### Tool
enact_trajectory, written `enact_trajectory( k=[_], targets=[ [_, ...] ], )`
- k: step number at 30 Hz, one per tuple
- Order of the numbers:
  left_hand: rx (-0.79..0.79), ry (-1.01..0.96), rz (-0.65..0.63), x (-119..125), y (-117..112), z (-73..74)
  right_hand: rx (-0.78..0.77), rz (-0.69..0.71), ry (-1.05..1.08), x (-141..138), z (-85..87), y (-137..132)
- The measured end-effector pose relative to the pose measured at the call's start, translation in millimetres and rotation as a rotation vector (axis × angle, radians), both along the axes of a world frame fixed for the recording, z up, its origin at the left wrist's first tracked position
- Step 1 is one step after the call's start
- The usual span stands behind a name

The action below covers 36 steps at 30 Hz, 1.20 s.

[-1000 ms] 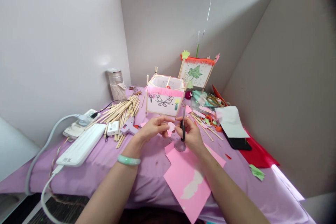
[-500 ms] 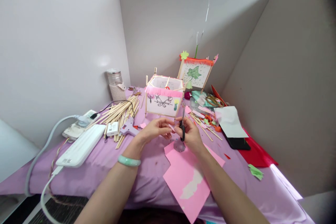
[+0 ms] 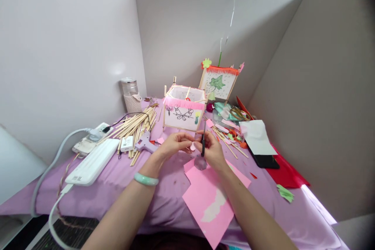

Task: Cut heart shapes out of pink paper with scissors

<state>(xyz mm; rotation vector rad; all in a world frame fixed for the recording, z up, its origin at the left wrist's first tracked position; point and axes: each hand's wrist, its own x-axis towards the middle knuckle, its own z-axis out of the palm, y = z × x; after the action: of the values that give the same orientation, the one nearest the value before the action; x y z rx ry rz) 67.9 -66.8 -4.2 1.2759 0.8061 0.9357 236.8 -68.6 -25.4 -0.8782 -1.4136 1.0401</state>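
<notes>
Pink paper piece (image 3: 192,147) and scissors (image 3: 203,146) held above a purple cloth (image 3: 170,195)

The left hand (image 3: 177,143) has its thumb and fingers drawn close together, pinching the small pink paper piece, which sits between the two hands in front of the nearer lantern (image 3: 184,114). The right hand (image 3: 213,148) holds the black-handled scissors upright, blades pointing away from the person, with its fingertips close by the same piece; whether they touch it, I cannot tell. Whether the blades are apart is also too small to see.

A pale green bracelet (image 3: 146,179) circles the left wrist. Below the right hand lies a large pink sheet (image 3: 202,199) with a pale patch on it, partly under the right forearm. A small clear round thing (image 3: 200,163) shows at its upper edge.

To the left are a purple glue gun (image 3: 145,142), a heap of wooden sticks (image 3: 137,121) and a white power bank (image 3: 90,162). To the right, a white paper (image 3: 258,136) partly covers a black phone-like slab (image 3: 266,162). A second lantern (image 3: 218,82) with an orange fringe stands behind
</notes>
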Motion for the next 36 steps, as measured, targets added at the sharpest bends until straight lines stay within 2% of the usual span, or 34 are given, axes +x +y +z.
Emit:
enact_trajectory(
  k=[4, 6, 11, 15, 20, 36],
  targets=[
    [-0.009, -0.03, 0.14, 0.8, 1.3, -0.7, 0.013, -0.009, -0.021, 0.2, -1.1, 1.1],
    [-0.003, -0.052, 0.166, 0.2, 1.6, -0.5, 0.015, -0.011, -0.021, 0.4, -2.0, 1.8],
    [-0.097, -0.089, 0.025, -2.8, 0.2, 1.7, -0.007, 0.03, 0.017, 1.0, 4.0, -1.5],
    [-0.169, -0.134, -0.031, -4.8, -1.1, 3.4, -0.031, 0.079, 0.019, 2.8, 12.4, -6.8],
    [-0.213, -0.195, -0.13, -6.7, 0.5, 1.4, -0.062, 0.133, 0.073, 5.7, 10.8, -6.3],
    [-0.235, -0.213, -0.183, -6.6, 0.8, 0.8, -0.07, 0.192, 0.081, 5.9, 10.1, -7.9]
  ],
)
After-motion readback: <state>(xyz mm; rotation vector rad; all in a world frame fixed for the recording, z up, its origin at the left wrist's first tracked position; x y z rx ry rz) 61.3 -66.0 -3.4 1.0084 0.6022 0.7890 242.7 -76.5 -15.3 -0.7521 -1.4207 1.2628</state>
